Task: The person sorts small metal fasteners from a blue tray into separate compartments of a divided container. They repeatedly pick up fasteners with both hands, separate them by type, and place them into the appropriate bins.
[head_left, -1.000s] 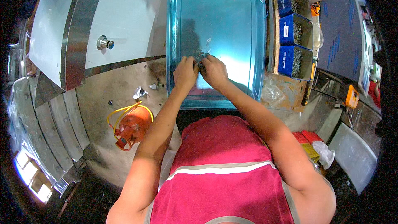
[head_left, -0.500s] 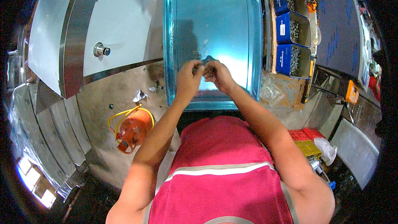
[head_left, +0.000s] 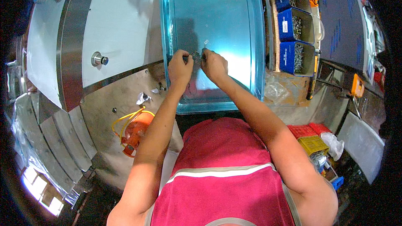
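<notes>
A large shallow panel with a raised rim (head_left: pixel 169 29), covered in glossy blue film, lies in front of me. My left hand (head_left: pixel 180 70) is over its near left part, fingers curled in a pinch; whatever is between them is too small to make out. My right hand (head_left: pixel 215 67) is closed a little to the right, pinching a small dark piece (head_left: pixel 204 53) mostly hidden by the fingers. Several tiny ring-shaped parts (head_left: pixel 195 57) lie on the panel between the hands. Slightly farther off are small pale rings (head_left: pixel 206 42) that look like washers.
Blue bins (head_left: pixel 296 58) of screws or bolts stand in a row at the right. A white panel with a metal fitting (head_left: pixel 99 59) is at the left. An orange gas cylinder (head_left: pixel 137 132) with a yellow hose stands on the floor. Red and yellow crates (head_left: pixel 313 144) sit lower right.
My hands were together over the panel with a dark piece between them. They have moved apart, the left hand to the left, and small rings now show between them.
</notes>
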### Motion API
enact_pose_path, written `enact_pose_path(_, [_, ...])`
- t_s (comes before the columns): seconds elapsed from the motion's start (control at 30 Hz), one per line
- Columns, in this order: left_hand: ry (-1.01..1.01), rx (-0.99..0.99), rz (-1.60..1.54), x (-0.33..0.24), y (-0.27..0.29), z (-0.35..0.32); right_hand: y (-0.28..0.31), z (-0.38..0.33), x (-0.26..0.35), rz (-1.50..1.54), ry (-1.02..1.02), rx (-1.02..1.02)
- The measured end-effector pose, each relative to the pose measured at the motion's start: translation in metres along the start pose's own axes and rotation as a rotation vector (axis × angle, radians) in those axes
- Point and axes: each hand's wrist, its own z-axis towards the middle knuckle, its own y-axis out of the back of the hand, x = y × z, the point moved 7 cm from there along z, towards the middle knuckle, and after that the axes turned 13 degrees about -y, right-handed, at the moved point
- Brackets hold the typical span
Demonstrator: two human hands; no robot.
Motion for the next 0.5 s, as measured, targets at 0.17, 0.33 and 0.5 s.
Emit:
enact_pose_path(0.17, [-0.273,0.119,0.116,-0.014,-0.011,0.016,0.013,-0.008,-0.002,0.050,-0.005,-0.035])
enact_pose_path(0.33, [-0.497,0.243,0.186,-0.019,-0.025,0.027,0.026,-0.017,-0.013,0.103,-0.071,-0.027])
enact_pose_path(0.5, [-0.600,0.309,0.232,-0.020,-0.033,0.029,0.014,-0.013,-0.014,0.073,0.026,-0.012])
